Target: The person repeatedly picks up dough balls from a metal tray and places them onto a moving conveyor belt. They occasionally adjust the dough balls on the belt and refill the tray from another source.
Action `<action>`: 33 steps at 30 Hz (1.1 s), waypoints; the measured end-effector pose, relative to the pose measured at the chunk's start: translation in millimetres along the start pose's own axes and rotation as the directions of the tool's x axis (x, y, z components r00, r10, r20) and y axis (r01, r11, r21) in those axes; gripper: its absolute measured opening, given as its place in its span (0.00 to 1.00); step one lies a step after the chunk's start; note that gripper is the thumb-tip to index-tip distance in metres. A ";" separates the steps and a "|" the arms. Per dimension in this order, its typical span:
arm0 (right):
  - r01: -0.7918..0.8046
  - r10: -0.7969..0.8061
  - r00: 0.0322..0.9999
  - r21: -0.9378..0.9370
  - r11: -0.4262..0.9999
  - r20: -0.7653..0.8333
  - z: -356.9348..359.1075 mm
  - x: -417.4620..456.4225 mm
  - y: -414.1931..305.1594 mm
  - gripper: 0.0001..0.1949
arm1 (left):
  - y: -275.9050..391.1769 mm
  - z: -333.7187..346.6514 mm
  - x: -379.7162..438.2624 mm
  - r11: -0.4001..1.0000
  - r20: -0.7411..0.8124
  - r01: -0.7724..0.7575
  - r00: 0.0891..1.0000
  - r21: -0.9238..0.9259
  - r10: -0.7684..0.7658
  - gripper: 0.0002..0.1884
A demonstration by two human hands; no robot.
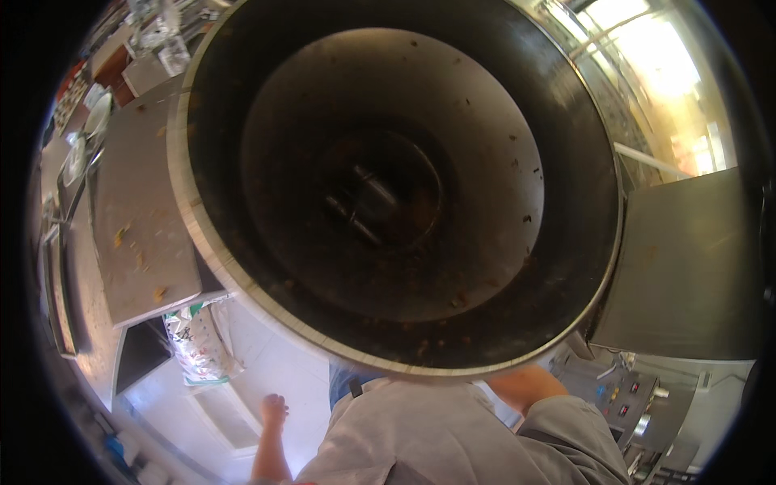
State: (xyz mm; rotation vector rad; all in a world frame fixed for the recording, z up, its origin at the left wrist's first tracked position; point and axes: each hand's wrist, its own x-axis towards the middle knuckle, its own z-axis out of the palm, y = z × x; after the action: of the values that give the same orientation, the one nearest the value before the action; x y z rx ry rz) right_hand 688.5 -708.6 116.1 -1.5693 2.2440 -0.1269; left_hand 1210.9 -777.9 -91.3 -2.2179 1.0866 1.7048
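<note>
A large round metal cooking kettle point(394, 370) fills the upper middle of the view, its open mouth facing the camera. Brown food bits cling to its dark inner wall, and a metal fitting point(376, 185) shows at its bottom. My left hand point(276, 409) hangs over the floor at the lower left, away from the kettle, with its fingers partly curled; nothing plain is seen in it. On the right, only my bare forearm point(527, 388) shows below the rim; the right hand is hidden behind the kettle.
A flat steel surface point(145, 242) with yellowish food scraps borders the kettle on the left, near a printed plastic sack point(200, 345) below it. A steel housing point(673, 267) stands at the right. Beneath it is a control panel point(624, 394) with buttons and small lit displays.
</note>
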 end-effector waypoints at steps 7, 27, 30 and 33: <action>0.001 -0.002 1.000 0.018 1.000 0.015 6.5 -5.0 6.5 0.12 | 28.2 14.2 -21.5 0.999 0.038 0.000 0.999 -0.037 0.001 0.21; 0.581 -0.452 0.720 0.102 0.807 -0.526 15.5 -134.0 99.6 0.28 | 129.3 442.3 -5.2 0.435 0.626 -0.716 0.694 0.547 0.356 0.09; 0.554 -0.465 0.816 0.236 0.798 -0.342 54.8 -265.8 218.8 0.20 | 103.9 559.4 -66.7 0.347 0.640 -0.772 0.636 0.533 0.432 0.10; 0.049 0.023 0.989 0.471 0.880 -0.147 98.4 -408.1 360.2 0.16 | 75.6 647.0 -122.1 0.263 0.658 -0.793 0.605 0.550 0.449 0.10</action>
State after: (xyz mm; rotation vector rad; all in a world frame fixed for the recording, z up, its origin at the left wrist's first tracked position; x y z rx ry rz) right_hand 526.0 -187.2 28.8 -1.3366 2.0908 -0.7627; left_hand 645.0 -445.9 -185.0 -0.7832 2.2556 1.2129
